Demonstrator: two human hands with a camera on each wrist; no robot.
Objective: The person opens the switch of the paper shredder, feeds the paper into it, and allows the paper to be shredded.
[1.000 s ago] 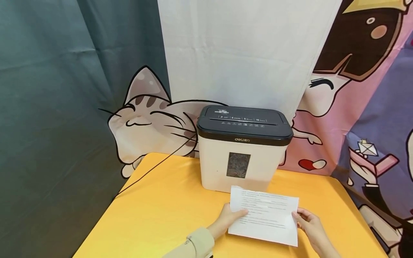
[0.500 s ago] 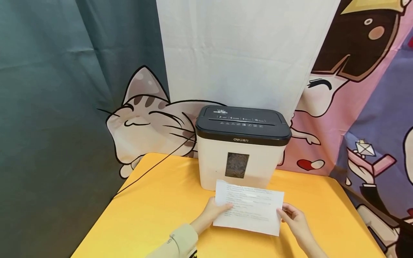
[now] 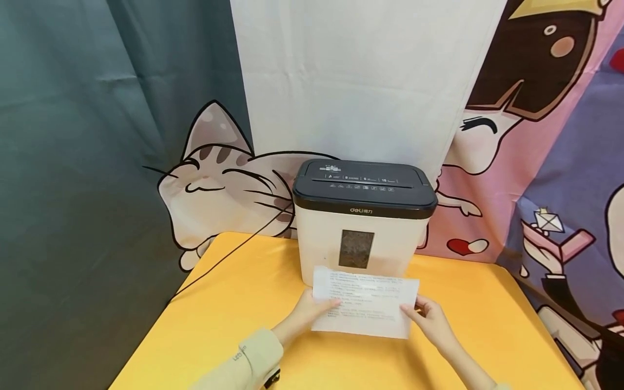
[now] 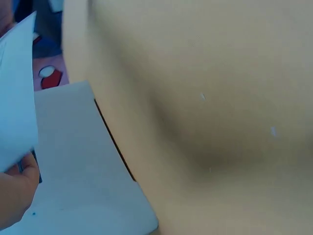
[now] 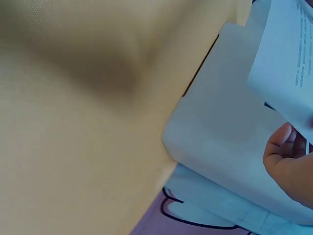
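A sheet of white paper [image 3: 363,311] with printed lines is held up in front of the paper shredder [image 3: 312,244], overlapping its lower front in the head view. The left hand [image 3: 309,310] pinches the sheet's left edge, thumb on the printed face and fingers hidden behind. At the right edge, the right hand [image 3: 431,320] pinches the paper between thumb and curled fingers. The left wrist view shows part of the left hand [image 4: 19,188] below the paper [image 4: 18,98]. In the right wrist view, the right hand [image 5: 293,161] grips the sheet [image 5: 286,68] near its corner.
The shredder's dark lid [image 3: 365,189] has a long narrow slot across its top. A black cord [image 3: 229,253] runs from behind it over the yellow table [image 3: 234,292] to the left. Printed curtains [image 3: 361,81] hang directly behind. Tiny white scraps [image 4: 273,131] lie on the tabletop.
Both hands have carried the paper to the left and a little up, toward the shredder's front. Their hold on it looks the same. The view has shifted slightly.
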